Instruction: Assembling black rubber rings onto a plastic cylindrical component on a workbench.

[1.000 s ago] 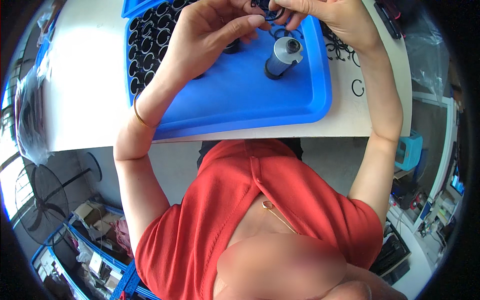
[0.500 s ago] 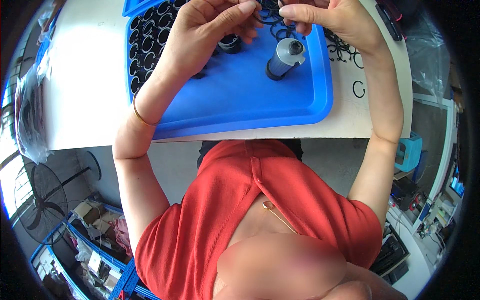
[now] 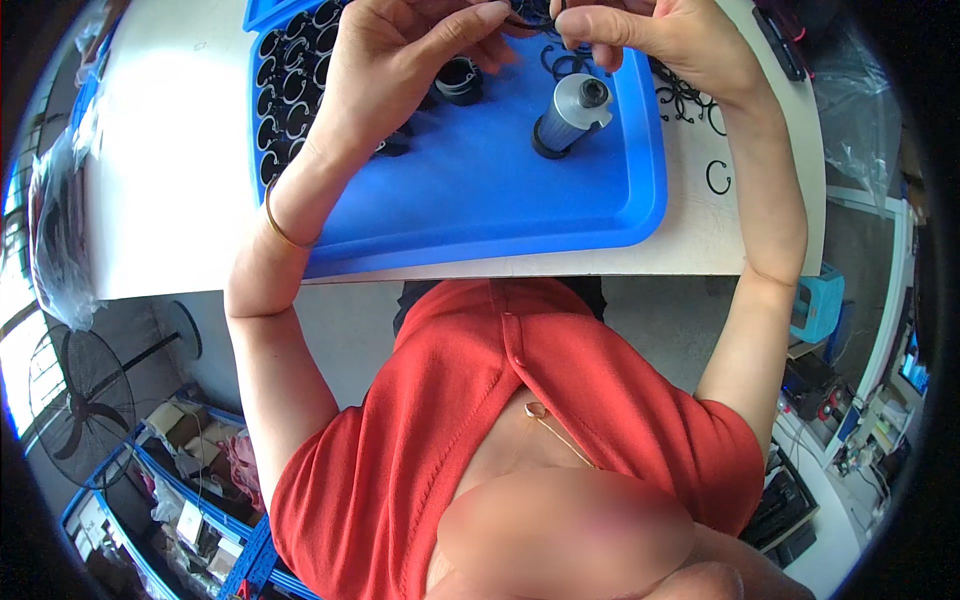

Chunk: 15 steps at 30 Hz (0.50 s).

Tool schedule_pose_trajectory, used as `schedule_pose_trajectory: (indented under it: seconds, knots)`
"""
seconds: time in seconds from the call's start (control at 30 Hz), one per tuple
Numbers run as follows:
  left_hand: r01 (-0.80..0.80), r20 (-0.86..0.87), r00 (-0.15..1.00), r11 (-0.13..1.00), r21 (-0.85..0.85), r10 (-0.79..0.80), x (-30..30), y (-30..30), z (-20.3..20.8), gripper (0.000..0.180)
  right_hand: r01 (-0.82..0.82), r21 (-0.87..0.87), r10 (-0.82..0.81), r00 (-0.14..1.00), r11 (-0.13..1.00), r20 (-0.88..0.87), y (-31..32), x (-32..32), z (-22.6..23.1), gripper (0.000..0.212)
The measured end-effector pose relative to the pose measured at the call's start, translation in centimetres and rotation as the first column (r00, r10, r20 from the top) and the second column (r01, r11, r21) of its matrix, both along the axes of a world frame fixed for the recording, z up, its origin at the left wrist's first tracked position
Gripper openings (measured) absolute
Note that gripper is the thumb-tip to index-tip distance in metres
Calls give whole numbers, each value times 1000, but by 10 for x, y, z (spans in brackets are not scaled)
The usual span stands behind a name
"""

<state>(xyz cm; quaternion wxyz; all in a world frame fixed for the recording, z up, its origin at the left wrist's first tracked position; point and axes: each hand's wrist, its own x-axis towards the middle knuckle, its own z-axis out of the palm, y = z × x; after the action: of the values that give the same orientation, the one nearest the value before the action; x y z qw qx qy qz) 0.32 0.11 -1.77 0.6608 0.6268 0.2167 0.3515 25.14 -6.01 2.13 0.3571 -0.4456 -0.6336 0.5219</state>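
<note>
Over the far part of the blue tray (image 3: 480, 225), my left hand (image 3: 425, 55) and my right hand (image 3: 660, 40) work close together at the upper edge of the view. A thin black ring (image 3: 532, 24) spans the gap between them, pinched by thumb and fingers on both sides. More black rings (image 3: 568, 62) lie in the tray beneath my right fingers. Nearer stands a silver-grey cylinder (image 3: 572, 118) with a dark base, upright. Beside my left fingers sits a black round cup-like part (image 3: 459, 82). My left wrist hides some of the tray's contents.
Black round parts (image 3: 297, 85) with shiny rims stand in rows along the tray's left side. Open-ended black retaining rings (image 3: 719, 178) lie on the white table (image 3: 170, 180) to the right. A dark slim tool (image 3: 778, 45) rests at the far right edge. A fan (image 3: 80, 408) stands lower left.
My left hand has shifted slightly left and opened its fingers a little. The black ring now shows lower and flatter between both hands. My right hand has hardly moved.
</note>
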Motion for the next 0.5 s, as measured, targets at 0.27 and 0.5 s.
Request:
schedule_pose_trajectory:
  seconds: [0.27,0.5]
  knots:
    - [-56,-290,913,793,607,287,1,-22,30,15,28,100,-31,999,995,30,4,-6,-10,16]
    - [-53,-103,972,625,779,211,1,-11,19,42,73,139,-83,994,988,71,-2,-13,0,12]
